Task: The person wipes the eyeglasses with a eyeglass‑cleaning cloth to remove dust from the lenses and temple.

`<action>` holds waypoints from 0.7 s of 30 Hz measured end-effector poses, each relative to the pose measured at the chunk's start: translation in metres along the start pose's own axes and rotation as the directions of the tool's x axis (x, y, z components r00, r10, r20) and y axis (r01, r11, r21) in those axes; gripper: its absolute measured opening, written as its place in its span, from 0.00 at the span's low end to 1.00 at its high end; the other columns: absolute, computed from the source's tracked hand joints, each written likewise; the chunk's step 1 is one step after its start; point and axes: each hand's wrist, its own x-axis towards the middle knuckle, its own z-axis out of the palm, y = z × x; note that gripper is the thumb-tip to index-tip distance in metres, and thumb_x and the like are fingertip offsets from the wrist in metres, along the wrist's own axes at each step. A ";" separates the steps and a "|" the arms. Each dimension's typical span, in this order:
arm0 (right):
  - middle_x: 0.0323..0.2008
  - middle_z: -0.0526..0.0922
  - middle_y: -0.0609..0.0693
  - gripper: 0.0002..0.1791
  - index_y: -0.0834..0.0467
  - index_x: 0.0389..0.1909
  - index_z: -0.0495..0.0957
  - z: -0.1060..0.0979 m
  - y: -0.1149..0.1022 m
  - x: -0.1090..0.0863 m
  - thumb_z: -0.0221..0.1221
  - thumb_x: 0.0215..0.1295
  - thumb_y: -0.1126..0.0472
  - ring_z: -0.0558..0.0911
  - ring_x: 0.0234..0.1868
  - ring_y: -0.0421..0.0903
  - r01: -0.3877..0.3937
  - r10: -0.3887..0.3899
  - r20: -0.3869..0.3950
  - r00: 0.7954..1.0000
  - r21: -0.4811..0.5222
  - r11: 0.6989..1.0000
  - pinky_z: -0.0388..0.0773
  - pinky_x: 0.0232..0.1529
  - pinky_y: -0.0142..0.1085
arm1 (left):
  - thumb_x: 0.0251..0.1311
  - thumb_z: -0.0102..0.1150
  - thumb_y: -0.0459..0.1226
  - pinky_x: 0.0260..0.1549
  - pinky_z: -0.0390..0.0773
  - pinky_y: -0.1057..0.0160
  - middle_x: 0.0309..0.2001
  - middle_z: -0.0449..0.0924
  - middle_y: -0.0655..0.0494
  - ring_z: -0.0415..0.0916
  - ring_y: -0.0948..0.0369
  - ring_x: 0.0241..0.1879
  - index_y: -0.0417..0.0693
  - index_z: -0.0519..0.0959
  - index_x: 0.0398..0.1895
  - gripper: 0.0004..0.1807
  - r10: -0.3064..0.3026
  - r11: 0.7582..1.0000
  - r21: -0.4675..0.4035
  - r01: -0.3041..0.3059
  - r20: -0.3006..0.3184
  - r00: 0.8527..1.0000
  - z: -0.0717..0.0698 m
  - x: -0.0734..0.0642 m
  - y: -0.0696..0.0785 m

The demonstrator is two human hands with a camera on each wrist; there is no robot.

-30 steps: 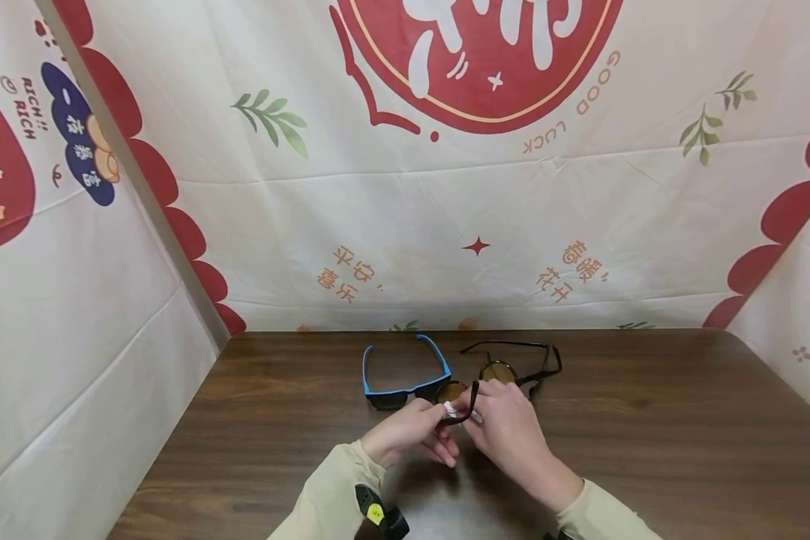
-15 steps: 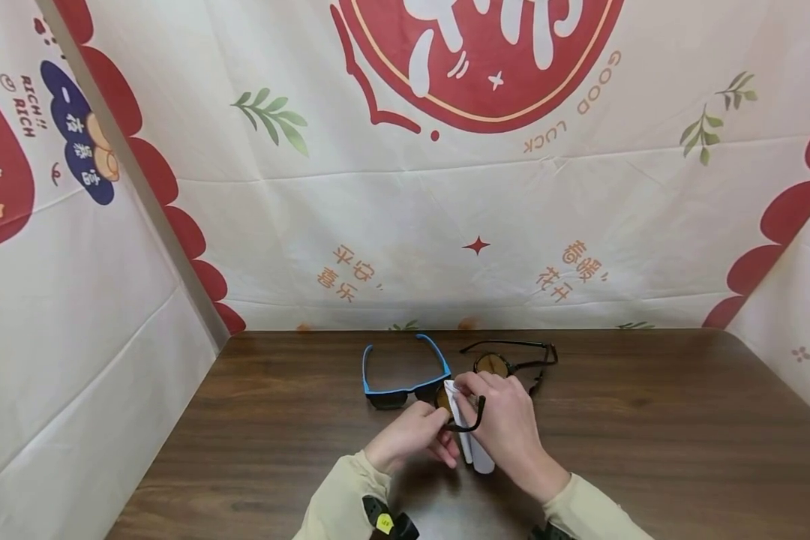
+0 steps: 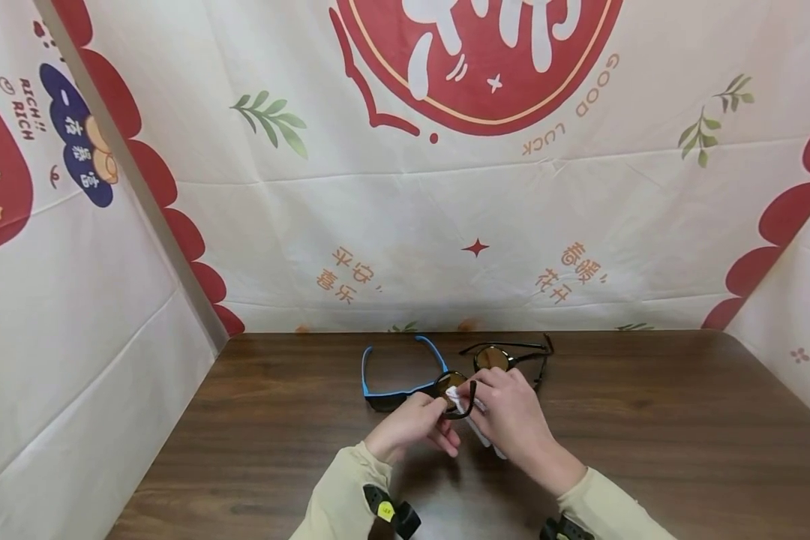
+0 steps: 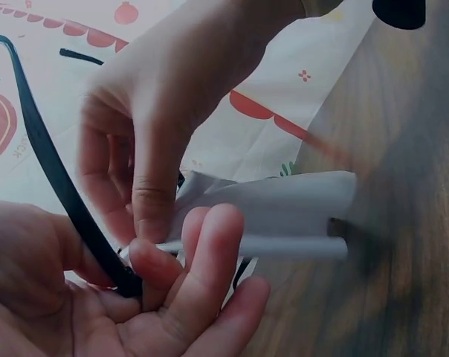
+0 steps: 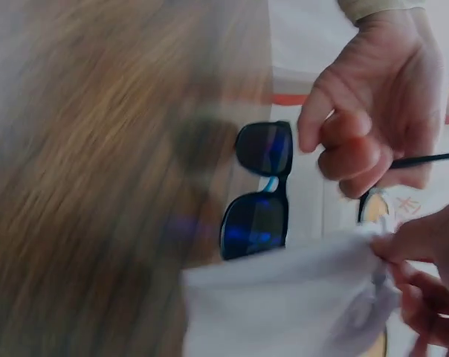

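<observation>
My left hand (image 3: 408,426) pinches the rim of a pair of black sunglasses with round brown lenses (image 3: 493,358), held just above the table. One black temple (image 4: 50,167) curves up past the thumb in the left wrist view. My right hand (image 3: 509,416) pinches a folded white cloth (image 5: 262,312) and presses it against the lens nearest the left hand. The cloth's loose end hangs below the fingers. Blue-and-black sunglasses (image 3: 385,403) lie with temples unfolded, just beyond the left hand. The bridge of the held pair is hidden behind the right hand.
Another thin black frame (image 3: 502,345) lies at the back, partly hidden by the held sunglasses. All this is on a brown wood-grain table (image 3: 297,450). A printed white curtain (image 3: 405,210) rises along the table's back edge, with another sheet (image 3: 108,315) at the left.
The white cloth, bunched and mostly hidden earlier, came to hang down and now lies across the lens. My right hand shifted slightly. The held sunglasses tilted, and their far lens moved up.
</observation>
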 end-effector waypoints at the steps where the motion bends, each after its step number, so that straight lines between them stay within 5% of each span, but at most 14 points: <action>1: 0.28 0.81 0.45 0.12 0.55 0.27 0.83 0.000 0.000 0.000 0.73 0.40 0.68 0.77 0.28 0.43 -0.002 0.002 -0.022 1.000 -0.018 1.000 0.67 0.29 0.38 | 0.69 0.37 0.35 0.35 0.82 0.53 0.20 0.78 0.49 0.78 0.61 0.18 0.36 0.74 0.25 0.18 -0.002 1.000 -0.001 0.002 -0.002 1.000 0.000 0.000 0.000; 8: 0.28 0.83 0.46 0.07 0.57 0.29 0.84 0.002 -0.001 0.005 0.70 0.47 0.67 0.78 0.27 0.43 -0.020 0.020 -0.124 0.992 0.002 1.000 0.67 0.29 0.38 | 0.67 0.38 0.33 0.33 0.82 0.52 0.20 0.79 0.47 0.79 0.58 0.18 0.30 0.77 0.32 0.17 0.028 1.000 0.003 -0.028 0.005 1.000 0.005 0.003 0.000; 15: 0.28 0.82 0.42 0.09 0.54 0.28 0.83 0.001 -0.005 0.006 0.71 0.46 0.68 0.78 0.30 0.40 -0.028 0.031 -0.028 0.999 0.120 0.992 0.70 0.32 0.38 | 0.71 0.39 0.36 0.35 0.81 0.47 0.21 0.79 0.47 0.80 0.56 0.19 0.33 0.80 0.37 0.19 0.049 0.999 0.005 -0.049 0.004 0.999 0.008 0.004 0.004; 21: 0.26 0.81 0.41 0.12 0.52 0.25 0.82 -0.004 -0.006 0.002 0.73 0.40 0.68 0.76 0.28 0.40 -0.059 0.058 0.017 0.998 0.056 0.997 0.70 0.28 0.36 | 0.73 0.39 0.37 0.35 0.81 0.50 0.22 0.80 0.45 0.81 0.54 0.21 0.32 0.80 0.38 0.20 0.031 0.999 0.033 -0.031 0.007 1.000 0.006 0.004 0.006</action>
